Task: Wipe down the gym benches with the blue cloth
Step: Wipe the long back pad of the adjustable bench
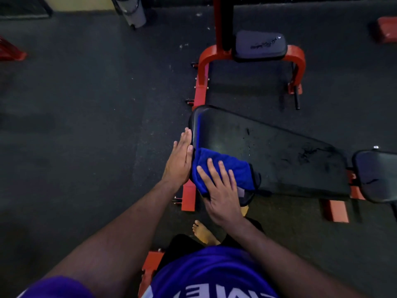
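Note:
A long black bench pad [275,151] on a red frame runs from the centre towards the right. The folded blue cloth [232,166] lies on the pad's near left corner. My right hand [221,190] presses flat on the cloth with straight, spread fingers. My left hand [180,160] rests with straight fingers against the pad's left end, right beside the cloth. A second black seat pad [376,175] adjoins the bench at the right edge.
A red machine frame [204,67] with a grey pad [260,45] stands behind the bench. Red base bars [189,196] lie on the dark rubber floor near my bare foot [202,231]. A grey bin [133,11] stands at the back.

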`<state>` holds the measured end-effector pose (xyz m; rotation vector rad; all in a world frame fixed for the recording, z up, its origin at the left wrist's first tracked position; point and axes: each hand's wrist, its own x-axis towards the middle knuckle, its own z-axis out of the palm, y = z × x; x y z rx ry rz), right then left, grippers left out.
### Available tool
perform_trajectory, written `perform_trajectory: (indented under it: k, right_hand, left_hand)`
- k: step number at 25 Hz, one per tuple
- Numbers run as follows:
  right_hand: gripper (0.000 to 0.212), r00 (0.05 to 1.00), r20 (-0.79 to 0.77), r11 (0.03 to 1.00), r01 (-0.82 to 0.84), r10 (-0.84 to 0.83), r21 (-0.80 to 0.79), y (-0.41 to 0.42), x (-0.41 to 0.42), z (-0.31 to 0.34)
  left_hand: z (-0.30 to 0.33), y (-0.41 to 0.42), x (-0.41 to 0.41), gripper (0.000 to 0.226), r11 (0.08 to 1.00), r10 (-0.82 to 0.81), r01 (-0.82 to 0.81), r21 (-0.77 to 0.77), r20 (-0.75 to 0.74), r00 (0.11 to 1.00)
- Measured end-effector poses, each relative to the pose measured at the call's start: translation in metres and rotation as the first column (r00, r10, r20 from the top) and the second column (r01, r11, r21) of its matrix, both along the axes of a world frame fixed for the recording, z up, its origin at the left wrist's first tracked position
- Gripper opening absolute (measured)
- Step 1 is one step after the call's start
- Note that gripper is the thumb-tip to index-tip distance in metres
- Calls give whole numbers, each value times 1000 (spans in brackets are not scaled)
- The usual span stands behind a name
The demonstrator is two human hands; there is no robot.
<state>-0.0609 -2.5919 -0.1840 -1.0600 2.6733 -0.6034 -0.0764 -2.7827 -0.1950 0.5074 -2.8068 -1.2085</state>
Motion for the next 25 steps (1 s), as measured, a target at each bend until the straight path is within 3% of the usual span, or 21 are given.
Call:
perform_trajectory:
  k: [4,7,9,11,13,15,17,20,22,25]
  right_hand:
    - [61,997,24,998,67,-67,-14,-18,-31,10]
    - [51,976,152,987,161,-156,-17,-41,-65,37]
    - [41,937,310,969,209,-160,-132,-35,-85,61]
    - [26,850,511,905,310,-126,-291,-15,-92,90]
    - [18,708,692,784,508,-144,-357,8,-91,115]
    - [19,492,864,626,709,-109,-325,26,-88,134]
    - [20,385,916,549,793,-114,-265,42,-87,145]
    - [24,382,899,519,824,-213,-227,62,-86,142]
    - [29,364,912,529,821,-191,-217,76,-85,131]
    - [34,317,938,695,706,-139,-136,93,-78,117]
  left_hand:
    - [10,-1,1,55,999,-26,28,-40,46,999]
    - [19,-5,1,52,997,-42,47,-60,85,995]
    - [32,-7,0,54,998,-29,36,-58,116,993]
    - [50,-5,2,61,999,-35,37,-38,56,998]
    - [74,7,3,68,993,-69,70,94,-9,998]
    - [95,23,4,64,931,-99,89,354,8,995]
    - [104,38,3,46,853,-130,87,514,48,990]
    - [102,61,5,27,746,-148,58,663,80,986]
    - [99,73,9,24,737,-143,39,675,98,985]
    - [92,82,10,20,807,-156,39,589,149,976]
